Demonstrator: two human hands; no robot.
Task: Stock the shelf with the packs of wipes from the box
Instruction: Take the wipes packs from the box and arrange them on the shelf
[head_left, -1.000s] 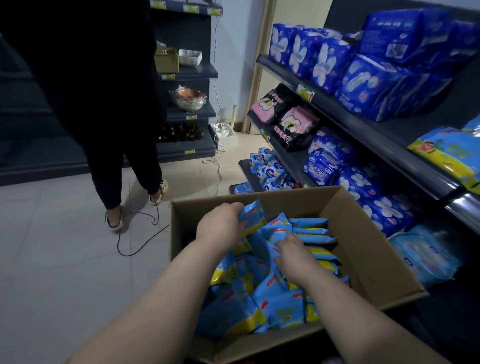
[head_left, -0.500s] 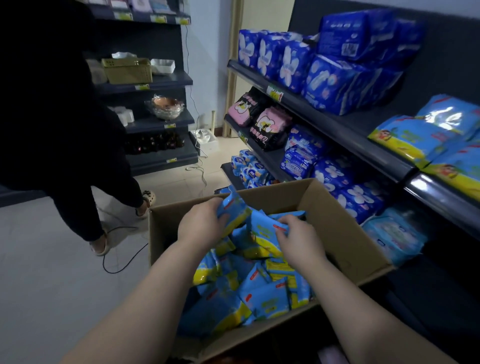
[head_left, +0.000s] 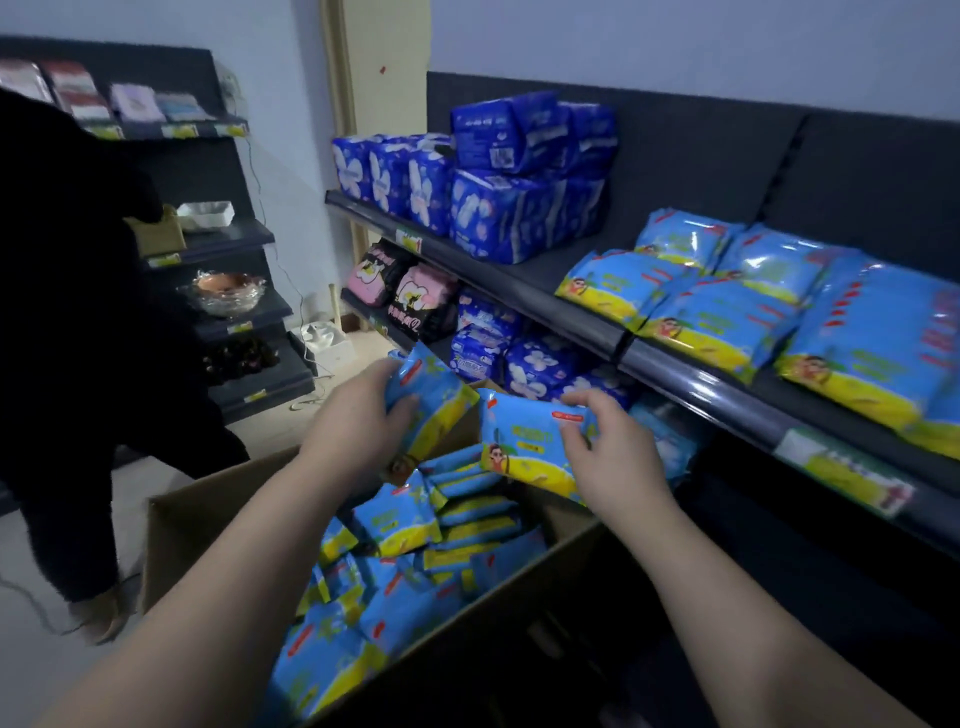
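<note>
A brown cardboard box (head_left: 208, 512) sits low in front of me, holding several blue-and-yellow packs of wipes (head_left: 400, 519). My left hand (head_left: 358, 421) grips one wipes pack (head_left: 434, 400) above the box's far edge. My right hand (head_left: 610, 452) grips another wipes pack (head_left: 524, 441), also raised above the box. The dark shelf (head_left: 691, 384) to the right carries several identical wipes packs (head_left: 727, 317) lying flat.
Dark blue packs (head_left: 498, 171) fill the shelf's left part, with pink and black packs (head_left: 405, 288) below. A person in black (head_left: 78, 338) stands left on the floor. Another shelving unit (head_left: 234, 244) stands at the back left.
Both hands have lifted a wipes pack each out of the box and moved up toward the shelf. My view has swung right and up, showing more shelf.
</note>
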